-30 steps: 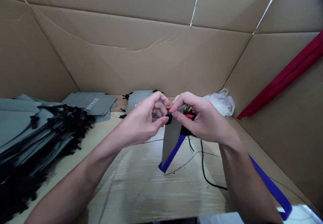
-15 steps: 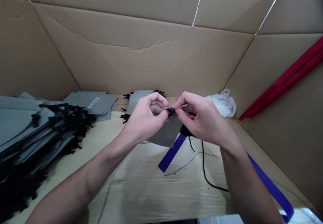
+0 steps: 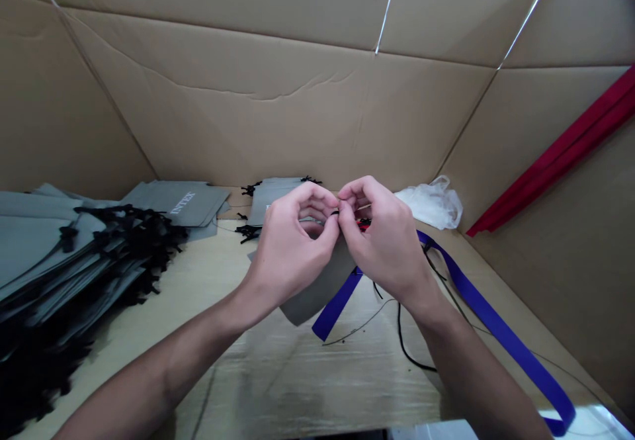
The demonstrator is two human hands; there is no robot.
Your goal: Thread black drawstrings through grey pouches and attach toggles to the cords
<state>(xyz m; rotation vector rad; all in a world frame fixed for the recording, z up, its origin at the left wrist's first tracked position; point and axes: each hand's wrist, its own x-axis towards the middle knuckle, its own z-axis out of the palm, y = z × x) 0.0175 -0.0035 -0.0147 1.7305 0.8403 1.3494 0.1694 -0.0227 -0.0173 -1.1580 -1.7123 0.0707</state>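
Both hands meet above the middle of the wooden table. My left hand and my right hand pinch, fingertip to fingertip, the top edge of a small grey pouch that hangs below them. A small black piece, perhaps its cord or toggle, shows between the fingertips. A blue strap runs behind my right wrist and down to the table.
A tall stack of grey pouches with black cords fills the left side. More grey pouches lie at the back. A crumpled clear plastic bag sits at the back right. Cardboard walls enclose the table. A black cord trails across it.
My hands have drawn closer together and a little higher. The pouch, first hanging edge-on, has turned and now droops lower behind my hands. The blue strap has swung up behind my right wrist.
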